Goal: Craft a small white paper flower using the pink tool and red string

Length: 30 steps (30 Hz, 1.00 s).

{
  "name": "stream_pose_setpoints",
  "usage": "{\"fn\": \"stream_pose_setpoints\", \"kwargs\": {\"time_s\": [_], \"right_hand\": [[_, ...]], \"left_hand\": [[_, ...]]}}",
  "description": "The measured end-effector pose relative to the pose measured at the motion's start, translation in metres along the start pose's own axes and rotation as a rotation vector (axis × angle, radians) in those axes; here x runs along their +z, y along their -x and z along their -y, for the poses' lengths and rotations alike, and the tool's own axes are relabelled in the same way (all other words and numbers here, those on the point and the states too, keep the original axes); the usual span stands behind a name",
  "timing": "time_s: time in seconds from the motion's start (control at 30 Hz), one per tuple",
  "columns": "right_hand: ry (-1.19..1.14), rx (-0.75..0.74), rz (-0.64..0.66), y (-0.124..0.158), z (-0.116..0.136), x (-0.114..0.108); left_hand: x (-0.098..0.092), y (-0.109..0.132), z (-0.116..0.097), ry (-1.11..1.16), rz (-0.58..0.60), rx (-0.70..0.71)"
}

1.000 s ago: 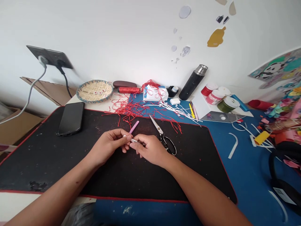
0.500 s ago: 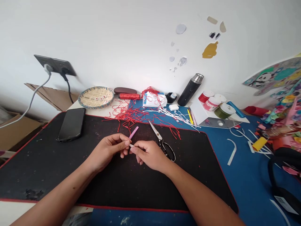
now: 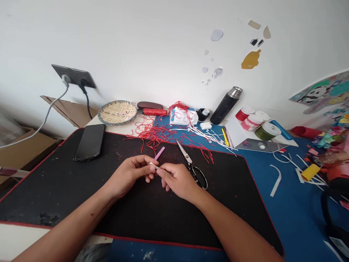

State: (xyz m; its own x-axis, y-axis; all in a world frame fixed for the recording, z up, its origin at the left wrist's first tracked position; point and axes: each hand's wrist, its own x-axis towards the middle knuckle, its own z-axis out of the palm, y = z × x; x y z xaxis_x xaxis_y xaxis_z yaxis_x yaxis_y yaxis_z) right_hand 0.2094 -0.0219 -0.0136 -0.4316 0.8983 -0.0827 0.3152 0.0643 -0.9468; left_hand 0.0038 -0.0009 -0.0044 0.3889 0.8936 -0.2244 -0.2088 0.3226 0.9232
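The left hand (image 3: 130,173) and right hand (image 3: 177,178) are both closed, their fingertips pinching a small white strip (image 3: 154,166) between them at lower middle of the frame. A pink stick (image 3: 159,153) sits just beyond, with scissors (image 3: 185,154) to the right on a black mat (image 3: 54,189) and red string scraps (image 3: 159,133) above. The pinch looks unchanged from a moment ago.
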Motion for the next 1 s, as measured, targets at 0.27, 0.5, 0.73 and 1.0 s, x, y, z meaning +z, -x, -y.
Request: {"fn": "stream_pose_setpoints", "kwargs": {"time_s": [0.27,0.5,0.73,1.0], "right_hand": [[0.008,-0.024,0.011,0.0002,0.0006,-0.0006],[0.015,-0.007,0.017,-0.0001,0.0027,-0.0016],[0.059,-0.011,0.031,0.0007,0.0021,-0.0015],[0.055,0.004,0.031,0.0008,0.002,-0.0008]], "left_hand": [[-0.0006,0.0,-0.0002,-0.034,-0.025,-0.015],[0.002,0.0,-0.0012,-0.011,-0.023,-0.044],[0.0007,0.0003,-0.0007,-0.004,-0.035,-0.043],[0.0009,0.0,-0.0016,0.024,-0.057,-0.02]]}}
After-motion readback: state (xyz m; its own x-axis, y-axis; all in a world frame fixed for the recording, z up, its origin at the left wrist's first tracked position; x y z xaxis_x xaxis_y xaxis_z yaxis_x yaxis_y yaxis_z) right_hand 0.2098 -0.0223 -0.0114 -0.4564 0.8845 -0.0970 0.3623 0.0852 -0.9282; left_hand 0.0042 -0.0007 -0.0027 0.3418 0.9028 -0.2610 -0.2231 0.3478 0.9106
